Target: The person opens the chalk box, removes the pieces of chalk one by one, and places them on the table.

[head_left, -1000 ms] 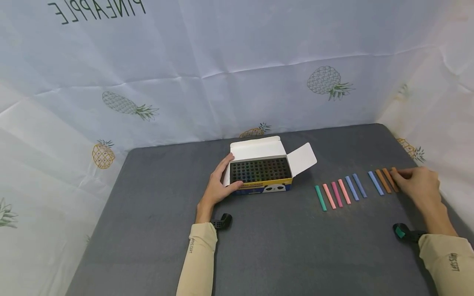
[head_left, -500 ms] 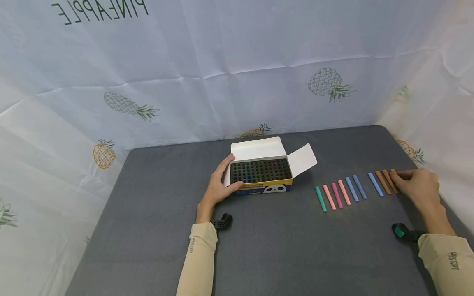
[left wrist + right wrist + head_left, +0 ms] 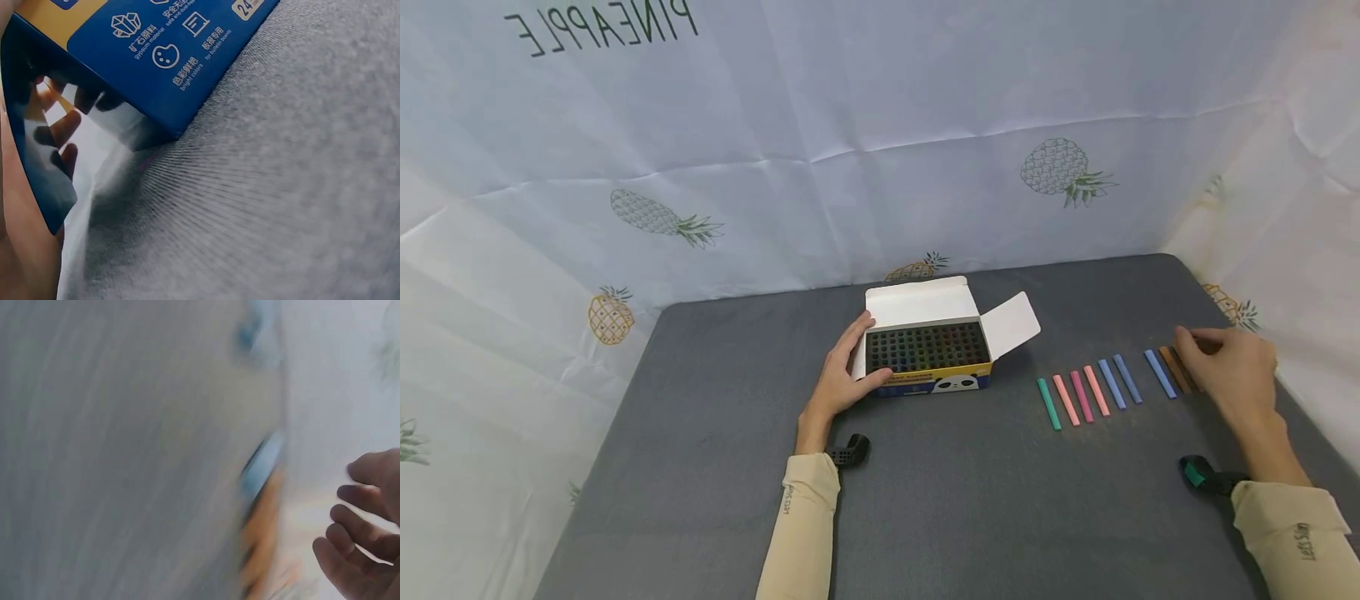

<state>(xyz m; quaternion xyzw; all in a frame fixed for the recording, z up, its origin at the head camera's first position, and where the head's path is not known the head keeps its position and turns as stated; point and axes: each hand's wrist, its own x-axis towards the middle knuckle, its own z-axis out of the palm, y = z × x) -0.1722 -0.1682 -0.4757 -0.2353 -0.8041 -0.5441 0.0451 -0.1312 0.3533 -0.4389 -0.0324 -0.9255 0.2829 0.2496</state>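
Note:
My left hand [image 3: 837,379] grips the left end of an open chalk box [image 3: 955,383], its thumb at the front edge and its fingers by the left flap. Rows of round holes fill the dark insert [image 3: 928,346] inside; their contents are too dark to make out. In the left wrist view the blue side of the box [image 3: 156,75] rests on the cloth. My right hand [image 3: 1236,371] hovers over orange chalk sticks [image 3: 1175,370] at the right end of a row, hiding some of them. The right wrist view shows its fingers [image 3: 350,540] loosely bent and holding nothing.
Left of the orange sticks lies a blue chalk stick [image 3: 1160,373]. After a gap come two more blue sticks, several pink ones [image 3: 1066,400] and a green one [image 3: 1049,404]. Pineapple-print cloth [image 3: 820,200] hangs behind the grey table [image 3: 730,500].
My right hand has come off the rightmost orange chalk stick, rising and shifting left over the orange sticks. My left hand and the box have stayed in place.

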